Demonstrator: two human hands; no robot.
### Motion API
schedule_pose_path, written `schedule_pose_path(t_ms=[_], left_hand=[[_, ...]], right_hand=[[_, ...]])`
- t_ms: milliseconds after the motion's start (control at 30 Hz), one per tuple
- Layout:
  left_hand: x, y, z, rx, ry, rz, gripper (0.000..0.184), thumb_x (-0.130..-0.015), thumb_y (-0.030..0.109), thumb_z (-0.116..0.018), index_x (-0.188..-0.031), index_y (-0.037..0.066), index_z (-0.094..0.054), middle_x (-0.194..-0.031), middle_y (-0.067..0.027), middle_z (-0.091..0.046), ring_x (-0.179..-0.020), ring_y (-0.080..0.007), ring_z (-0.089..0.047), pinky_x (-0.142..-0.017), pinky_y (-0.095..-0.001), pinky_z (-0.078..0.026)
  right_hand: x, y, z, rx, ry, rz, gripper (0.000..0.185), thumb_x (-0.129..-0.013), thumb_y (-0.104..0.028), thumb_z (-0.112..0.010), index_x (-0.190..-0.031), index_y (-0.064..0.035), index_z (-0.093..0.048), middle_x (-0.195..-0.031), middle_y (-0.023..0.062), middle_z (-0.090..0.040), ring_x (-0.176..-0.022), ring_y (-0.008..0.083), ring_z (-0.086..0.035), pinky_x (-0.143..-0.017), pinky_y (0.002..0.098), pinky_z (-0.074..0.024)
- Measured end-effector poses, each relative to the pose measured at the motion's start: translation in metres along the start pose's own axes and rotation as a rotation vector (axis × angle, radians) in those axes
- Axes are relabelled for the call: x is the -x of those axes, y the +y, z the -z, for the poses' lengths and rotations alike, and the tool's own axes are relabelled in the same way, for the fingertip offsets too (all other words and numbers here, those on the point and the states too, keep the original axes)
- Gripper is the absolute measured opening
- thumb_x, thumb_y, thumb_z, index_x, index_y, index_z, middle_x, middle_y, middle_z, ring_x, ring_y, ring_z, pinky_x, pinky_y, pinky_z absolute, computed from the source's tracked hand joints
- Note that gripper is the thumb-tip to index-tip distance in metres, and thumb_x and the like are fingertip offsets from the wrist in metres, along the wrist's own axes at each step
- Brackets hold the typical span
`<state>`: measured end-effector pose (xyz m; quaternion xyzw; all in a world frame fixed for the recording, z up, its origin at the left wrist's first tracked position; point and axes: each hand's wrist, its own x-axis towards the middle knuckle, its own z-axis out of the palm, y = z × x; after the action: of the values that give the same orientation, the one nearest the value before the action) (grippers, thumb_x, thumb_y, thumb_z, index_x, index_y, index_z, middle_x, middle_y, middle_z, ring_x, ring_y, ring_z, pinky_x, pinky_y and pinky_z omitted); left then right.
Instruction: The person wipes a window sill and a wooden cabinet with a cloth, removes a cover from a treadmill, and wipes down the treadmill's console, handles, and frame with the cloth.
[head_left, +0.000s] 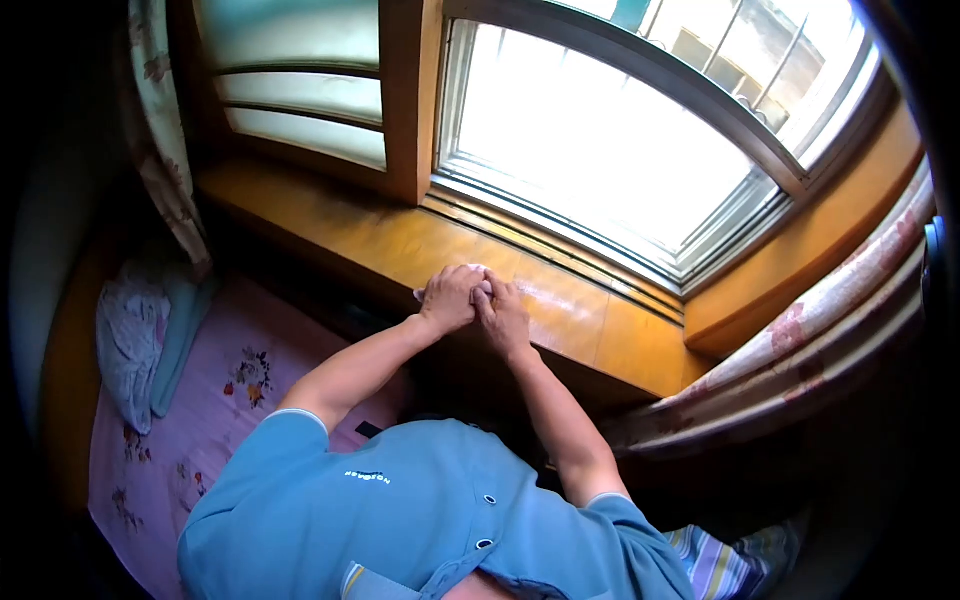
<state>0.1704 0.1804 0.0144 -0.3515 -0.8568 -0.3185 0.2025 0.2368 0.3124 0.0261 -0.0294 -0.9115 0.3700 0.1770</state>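
Note:
Over the wooden windowsill (400, 240), my two hands come together around a small, pale pinkish cloth (485, 287), most of it hidden by the fingers. My left hand (450, 300) is closed on it, and a bit of the cloth sticks out past its left side. Right beside it, my right hand (504, 320) has its fingers bent against the same cloth. Whether the cloth touches the sill, I cannot tell. A shiny patch lies on the sill to the right of my hands.
Behind the sill is a window (590, 130) with metal tracks and bars outside. Floral curtains hang at the left (165, 130) and right (800, 320). A pink flowered bedsheet (300, 330) lies at lower left, with folded fabric (135, 340) on it. Striped fabric (715, 560) is at lower right.

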Motion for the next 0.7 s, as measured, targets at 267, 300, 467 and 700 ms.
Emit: schedule_pose_path(t_ms=[267,300,467,700], left_hand=[[0.002,0.018,0.014,0.043,-0.046,-0.013,0.050,-0.078,0.014,-0.068,-0.125,0.016,-0.053,-0.119,-0.0119,-0.062,-0.103,-0.0354,-0.058,-0.093,-0.0476,-0.046],[0.004,0.016,0.014,0.011,-0.036,0.001,0.048,-0.078,0.014,-0.068,-0.123,0.016,-0.054,-0.115,-0.0117,-0.063,-0.100,-0.0357,-0.059,-0.089,-0.0469,-0.048],[-0.002,-0.017,0.035,-0.022,-0.028,0.122,0.029,-0.082,0.020,-0.069,-0.109,0.016,-0.060,-0.101,-0.0127,-0.064,-0.090,-0.0371,-0.061,-0.076,-0.0471,-0.052],[-0.007,-0.178,0.094,-0.260,0.106,0.410,0.025,-0.082,0.030,-0.072,-0.103,0.016,-0.068,-0.106,-0.0123,-0.066,-0.093,-0.0386,-0.062,-0.080,-0.0490,-0.051]], right_hand=[[0.002,0.028,0.001,-0.216,0.014,0.044,0.033,-0.088,-0.021,-0.070,-0.118,-0.0058,-0.065,-0.097,0.0163,-0.062,-0.087,0.0323,-0.064,-0.078,0.0397,-0.0516],[0.001,0.031,-0.003,-0.216,0.062,0.099,0.033,-0.088,-0.020,-0.072,-0.115,-0.0037,-0.066,-0.090,0.0148,-0.061,-0.080,0.0290,-0.064,-0.074,0.0365,-0.0515],[0.004,0.028,0.002,-0.279,0.004,0.029,0.032,-0.089,-0.020,-0.073,-0.116,-0.0029,-0.066,-0.084,0.0102,-0.060,-0.072,0.0193,-0.060,-0.068,0.0295,-0.0502],[0.004,0.028,-0.004,-0.300,0.051,-0.035,0.022,-0.090,-0.015,-0.071,-0.107,-0.0004,-0.069,-0.081,0.0071,-0.061,-0.067,0.0122,-0.059,-0.064,0.0253,-0.0488]])
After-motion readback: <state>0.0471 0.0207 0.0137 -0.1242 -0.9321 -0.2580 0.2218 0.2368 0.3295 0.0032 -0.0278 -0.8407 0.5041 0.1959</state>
